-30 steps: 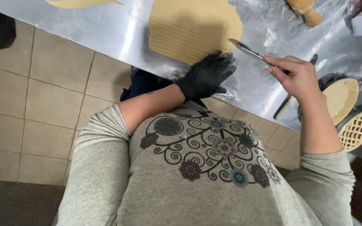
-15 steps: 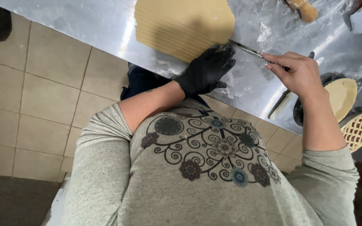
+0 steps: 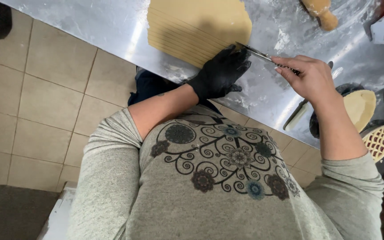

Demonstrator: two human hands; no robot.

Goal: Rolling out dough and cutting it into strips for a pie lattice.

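A rolled sheet of pale dough (image 3: 201, 22), scored into several parallel strips along its near side, lies on the floured steel table (image 3: 90, 22). My left hand (image 3: 221, 73) wears a black glove and rests on the table at the dough's near right corner, fingers touching the dough edge. My bare right hand (image 3: 310, 78) grips the handle of a thin metal knife (image 3: 254, 52), whose blade points left and meets the dough's edge just above my gloved fingers.
A wooden rolling pin (image 3: 321, 11) lies at the table's far side. To the right stand small pie tins, one lined with plain dough (image 3: 358, 104), one with a lattice top (image 3: 381, 140). A white-handled tool (image 3: 296, 116) lies near the table edge. Tiled floor (image 3: 45, 102) is on the left.
My right hand has drawn the knife in toward the dough until the blade reaches its right edge. My gloved left hand stays at the dough's corner. The view has shifted slightly.
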